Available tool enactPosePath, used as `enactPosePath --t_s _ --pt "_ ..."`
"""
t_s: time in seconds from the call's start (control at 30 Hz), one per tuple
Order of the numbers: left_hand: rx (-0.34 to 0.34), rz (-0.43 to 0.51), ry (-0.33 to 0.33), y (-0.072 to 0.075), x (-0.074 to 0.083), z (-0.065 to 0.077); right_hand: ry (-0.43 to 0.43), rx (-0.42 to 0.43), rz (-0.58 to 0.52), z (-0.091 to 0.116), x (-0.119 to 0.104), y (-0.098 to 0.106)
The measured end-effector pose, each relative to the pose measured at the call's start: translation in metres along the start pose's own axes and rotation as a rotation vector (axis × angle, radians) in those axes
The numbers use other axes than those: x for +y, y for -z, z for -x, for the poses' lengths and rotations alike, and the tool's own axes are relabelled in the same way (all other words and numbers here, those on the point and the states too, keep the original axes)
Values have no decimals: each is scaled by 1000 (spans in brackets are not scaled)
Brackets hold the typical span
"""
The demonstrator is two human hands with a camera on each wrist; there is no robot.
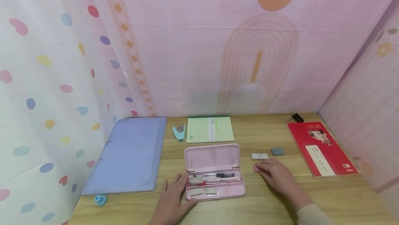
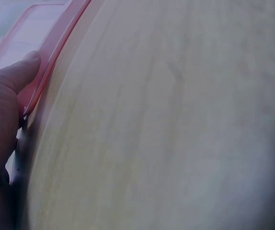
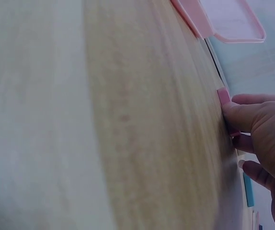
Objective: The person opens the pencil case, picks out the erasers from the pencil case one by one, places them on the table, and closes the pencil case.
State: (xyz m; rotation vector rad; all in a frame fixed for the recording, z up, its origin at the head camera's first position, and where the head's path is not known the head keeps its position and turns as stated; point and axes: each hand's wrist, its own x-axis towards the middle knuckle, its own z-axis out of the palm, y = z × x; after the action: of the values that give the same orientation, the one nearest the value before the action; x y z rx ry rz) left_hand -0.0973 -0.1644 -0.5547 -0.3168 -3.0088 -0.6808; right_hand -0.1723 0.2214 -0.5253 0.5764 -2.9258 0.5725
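Note:
An open pink pencil case (image 1: pixel 212 168) lies on the table with its lid tipped back. Inside are several pens (image 1: pixel 215 175) and small whitish erasers (image 1: pixel 196 191). My left hand (image 1: pixel 174 197) rests against the case's left side, fingers extended and thumb at the front corner; the left wrist view shows the thumb (image 2: pixel 20 72) on the pink rim. To the right of the case, my right hand (image 1: pixel 277 176) pinches a small pink eraser (image 3: pixel 223 96) between thumb and fingers, low at the tabletop. Just beyond that hand lie a white eraser (image 1: pixel 259 156) and a blue-grey eraser (image 1: pixel 277 151).
A blue folder (image 1: pixel 127 155) lies at left, a light-blue pencil sharpener (image 1: pixel 100 200) before it. Behind the case are a turquoise stapler (image 1: pixel 179 134) and a green notepad (image 1: pixel 210 129). A red book (image 1: pixel 321 149) and black binder clip (image 1: pixel 297 117) lie at right.

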Motion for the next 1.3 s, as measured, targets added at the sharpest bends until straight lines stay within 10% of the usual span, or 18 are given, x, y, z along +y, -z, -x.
enactPosePath --t_s 0.17,0.37,0.73,1.3 --pt "7 2 -9 0 0 -1 45 98 -9 1 -6 3" --pt "25 2 -15 1 -1 -1 318 265 -29 -12 -48 -5" --pt "38 12 -36 -3 -3 -1 399 -14 -57 -41 -142 -42" --pt "26 14 -32 -1 -2 0 409 -76 10 -55 -158 -63"
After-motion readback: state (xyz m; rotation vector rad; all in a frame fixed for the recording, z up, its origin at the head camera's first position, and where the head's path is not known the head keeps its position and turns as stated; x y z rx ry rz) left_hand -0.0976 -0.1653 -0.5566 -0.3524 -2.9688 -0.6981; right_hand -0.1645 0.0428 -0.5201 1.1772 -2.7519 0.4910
